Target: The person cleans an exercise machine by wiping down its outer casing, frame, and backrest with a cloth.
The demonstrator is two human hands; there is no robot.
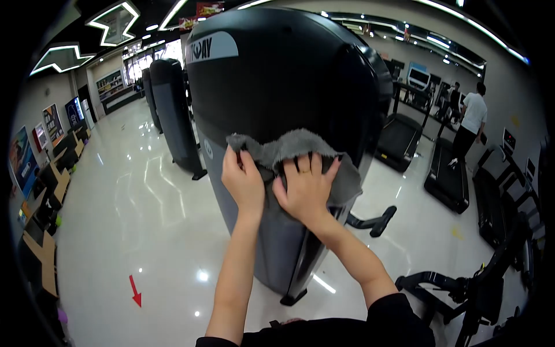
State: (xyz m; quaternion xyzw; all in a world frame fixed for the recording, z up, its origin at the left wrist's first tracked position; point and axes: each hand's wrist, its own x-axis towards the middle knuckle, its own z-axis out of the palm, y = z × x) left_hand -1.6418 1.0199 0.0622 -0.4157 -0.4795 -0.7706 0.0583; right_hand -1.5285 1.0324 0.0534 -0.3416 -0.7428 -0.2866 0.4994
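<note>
A grey cloth (300, 144) is spread against the black casing (277, 92) of a tall gym machine in front of me. My left hand (241, 176) pinches the cloth's left corner between thumb and fingers. To its right, my right hand (306, 188) presses on the cloth, its fingers bent over the folds and a ring on one finger. The cloth's right part hangs down past that hand. White lettering on a label (214, 47) shows at the casing's upper left.
Similar tall machines (173, 110) stand behind on the left. Treadmills (399, 139) line the right side, where a person in a white shirt (475, 113) stands on one. Black exercise equipment (462, 295) is close at lower right. A red arrow (135, 291) marks the glossy floor.
</note>
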